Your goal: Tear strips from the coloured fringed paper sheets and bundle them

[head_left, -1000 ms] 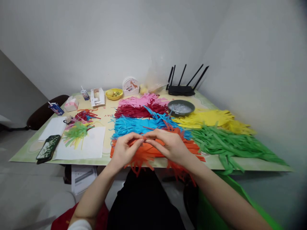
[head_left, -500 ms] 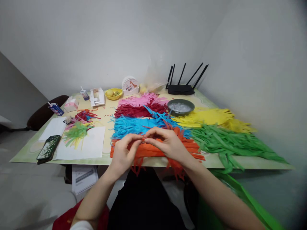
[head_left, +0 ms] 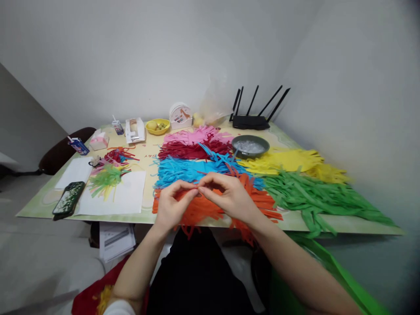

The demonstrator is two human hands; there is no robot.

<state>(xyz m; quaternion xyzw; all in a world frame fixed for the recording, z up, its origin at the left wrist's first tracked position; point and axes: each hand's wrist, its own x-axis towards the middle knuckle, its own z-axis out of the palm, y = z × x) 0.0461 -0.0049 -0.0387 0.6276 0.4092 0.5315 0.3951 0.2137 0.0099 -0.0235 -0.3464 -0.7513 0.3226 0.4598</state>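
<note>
My left hand and my right hand meet fingertip to fingertip over the front of the table. Both are closed in a pinch on orange fabric-like strips, whose ends hang below in a blur. The exact spot they grip is hidden by the fingers. Under and around the hands lies a pile of orange strips. Just beyond are blue strips, then dark red strips and pink strips. Off to the right lie yellow strips and green strips.
A grey bowl with clear contents sits behind the blue and yellow piles. Behind it stands a black router. Leftward are mixed-colour tassels, white paper, a phone, drink cartons and a yellow fruit dish.
The fingertips have drawn closer together, and the orange strip seen between them earlier is now mostly covered. The strips below have shifted and blurred. The view has moved slightly.
</note>
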